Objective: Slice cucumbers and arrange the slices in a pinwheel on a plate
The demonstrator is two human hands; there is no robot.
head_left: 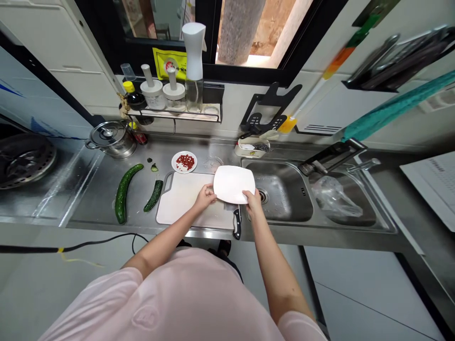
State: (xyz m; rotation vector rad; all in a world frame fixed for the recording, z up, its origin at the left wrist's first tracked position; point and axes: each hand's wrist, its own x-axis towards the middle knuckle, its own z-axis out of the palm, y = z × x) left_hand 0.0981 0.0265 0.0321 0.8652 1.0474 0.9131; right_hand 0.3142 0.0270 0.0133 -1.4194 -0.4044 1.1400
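Observation:
A white rounded-square plate (234,183) is held over the right end of the white cutting board (181,201) and the sink's left edge. My right hand (253,202) grips its lower right rim, thumb on top. My left hand (205,197) is closed at the plate's left edge, its fingertips partly hidden. Beneath the plate, a knife (237,224) with a black handle lies at the board's right end, blade partly covered. Left of the board are a short cut piece of cucumber (153,196) and a long whole cucumber (128,192).
A small plate of chopped red pieces (184,162) sits behind the board, near cucumber scraps (154,167). A steel pot (112,139) stands back left. The sink (284,189) is to the right, with a plastic bag (334,196) in its second basin. A condiment rack (177,113) hangs behind.

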